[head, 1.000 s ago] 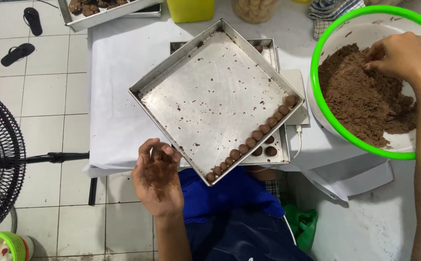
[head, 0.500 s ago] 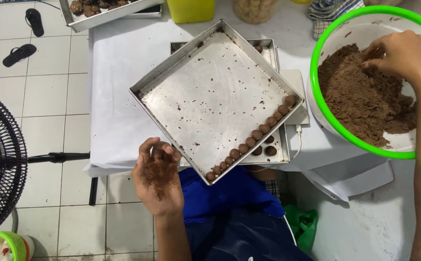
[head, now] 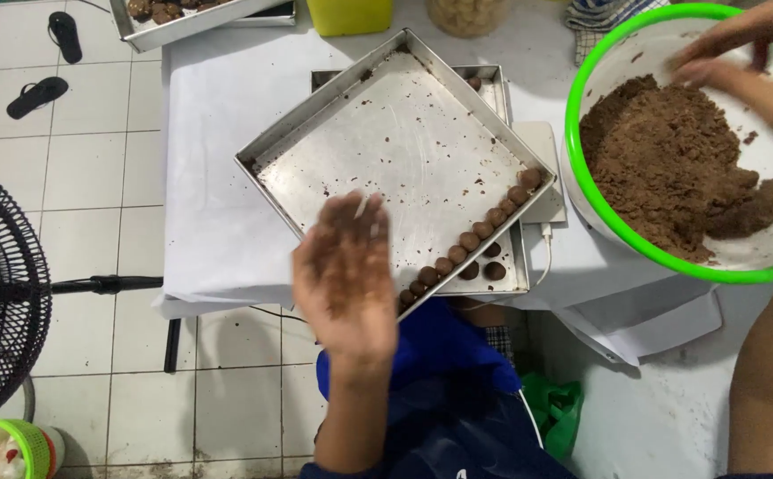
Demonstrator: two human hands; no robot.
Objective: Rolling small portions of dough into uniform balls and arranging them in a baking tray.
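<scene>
Left hand (head: 344, 266) is held flat, fingers spread, nothing gripped, over metal tray (head: 315, 146) w/ dough balls (head: 471, 238). Right hand (head: 746, 49), fingers loosely curled, empty, at dough (head: 670, 168) in green-rimmed bowl (head: 582, 191). Tilted tray could be knocked; balls may roll.

Left hand (head: 344, 266) motion-blurred, right hand (head: 750, 53) edge-cropped

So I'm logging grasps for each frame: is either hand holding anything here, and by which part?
The left hand is open, palm up over the metal tray, holding nothing. The right hand hovers over the dough bowl; any pinch of dough cannot be told.
</scene>
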